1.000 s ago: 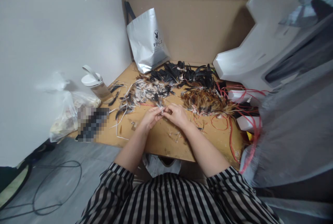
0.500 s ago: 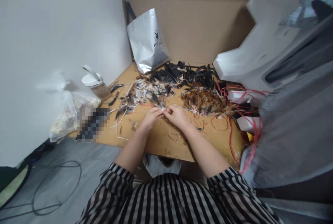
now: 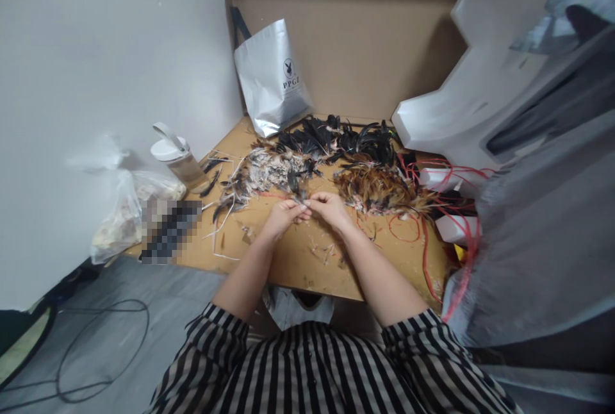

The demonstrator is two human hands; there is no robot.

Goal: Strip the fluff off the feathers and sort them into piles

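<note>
My left hand [image 3: 284,215] pinches a small tuft of dark and greyish feathers [image 3: 294,182] at its base, with the tips pointing away from me. Against it, the fingertips of my right hand [image 3: 330,208] are closed on the same base. Whether a thread is also between the fingers is too small to make out. Just beyond my left hand lies a pile of pale, mottled feathers [image 3: 266,169]. Brown feathers [image 3: 379,186] are heaped right of my right hand, and long black feathers [image 3: 355,138] lie behind both.
A silver bag [image 3: 271,81] leans against the cardboard back wall [image 3: 375,42]. On the left stand a lidded plastic jug [image 3: 180,161] and a clear plastic bag [image 3: 118,222]. Red string [image 3: 425,254] trails at the right beside white foam [image 3: 432,113]. Feather scraps [image 3: 324,250] litter the wooden table [image 3: 298,270].
Both hands stay together at nearly the same spot. The right fingers have shifted slightly at the base of the tuft, and the tuft stands a little more upright. The view has tilted up slightly.
</note>
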